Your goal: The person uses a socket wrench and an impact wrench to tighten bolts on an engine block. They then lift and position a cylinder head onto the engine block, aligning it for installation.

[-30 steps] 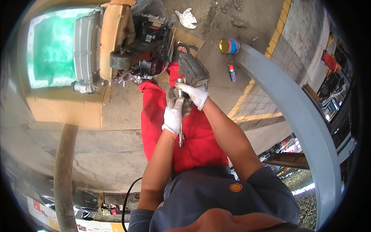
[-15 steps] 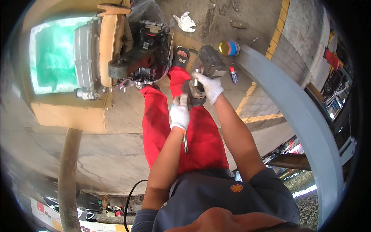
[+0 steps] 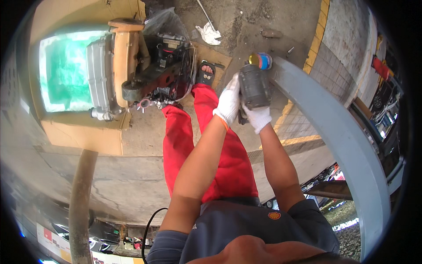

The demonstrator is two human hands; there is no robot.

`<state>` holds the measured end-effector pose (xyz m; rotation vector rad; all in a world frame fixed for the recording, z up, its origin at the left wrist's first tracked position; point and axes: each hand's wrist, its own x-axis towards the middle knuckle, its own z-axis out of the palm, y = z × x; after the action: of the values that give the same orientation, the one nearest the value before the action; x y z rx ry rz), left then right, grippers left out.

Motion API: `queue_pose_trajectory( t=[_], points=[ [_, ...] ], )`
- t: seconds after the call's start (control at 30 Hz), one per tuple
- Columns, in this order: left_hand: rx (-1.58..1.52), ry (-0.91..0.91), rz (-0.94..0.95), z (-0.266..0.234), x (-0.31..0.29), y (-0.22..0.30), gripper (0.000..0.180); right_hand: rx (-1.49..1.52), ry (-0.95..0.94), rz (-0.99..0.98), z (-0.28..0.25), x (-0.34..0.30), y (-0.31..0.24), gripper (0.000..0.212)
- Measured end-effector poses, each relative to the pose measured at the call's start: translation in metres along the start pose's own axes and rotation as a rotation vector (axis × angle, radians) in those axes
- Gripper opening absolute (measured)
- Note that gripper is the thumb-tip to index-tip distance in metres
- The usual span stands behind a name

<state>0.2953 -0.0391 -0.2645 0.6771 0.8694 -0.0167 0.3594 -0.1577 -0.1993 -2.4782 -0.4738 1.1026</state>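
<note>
Clasping dark tool (image 3: pixel 254 86) in part-curled left hand (image 3: pixel 228 104) (9 o'clock) and right hand (image 3: pixel 257 118) (5 o'clock); could drop near can (image 3: pixel 265 60) at 1 o'clock from slack grip

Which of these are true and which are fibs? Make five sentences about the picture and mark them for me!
1. The left hand and the right hand wear white gloves. True.

2. The trousers are green. False: the trousers are red.

3. Both hands are at a dark, bulky tool. True.

4. The big curved grey beam is on the person's left. False: the beam is on the person's right.

5. Bare toes show in a dark sandal. True.
</note>
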Motion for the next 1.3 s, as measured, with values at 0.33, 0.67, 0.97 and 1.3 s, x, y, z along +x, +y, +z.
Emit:
queue_pose_trajectory(
  t=[0.33,0.67,0.97,1.3],
  points=[
    [-0.896,0.244,-0.305,-0.099,-0.017,-0.018,0.015,0.824,-0.182,-0.026,0.086,-0.029,0.056,0.053],
    [-0.675,0.325,-0.28,-0.126,-0.024,0.03,0.024,1.607,-0.358,0.981,0.079,-0.027,-0.051,0.029],
    [-0.462,0.417,-0.363,-0.175,-0.014,-0.031,0.021,-0.147,-0.546,-0.096,0.089,0.028,-0.045,0.039],
    [-0.873,0.544,-0.405,-0.208,0.062,-0.052,0.034,0.064,-0.587,0.047,0.181,0.12,0.002,0.047]
  ],
)
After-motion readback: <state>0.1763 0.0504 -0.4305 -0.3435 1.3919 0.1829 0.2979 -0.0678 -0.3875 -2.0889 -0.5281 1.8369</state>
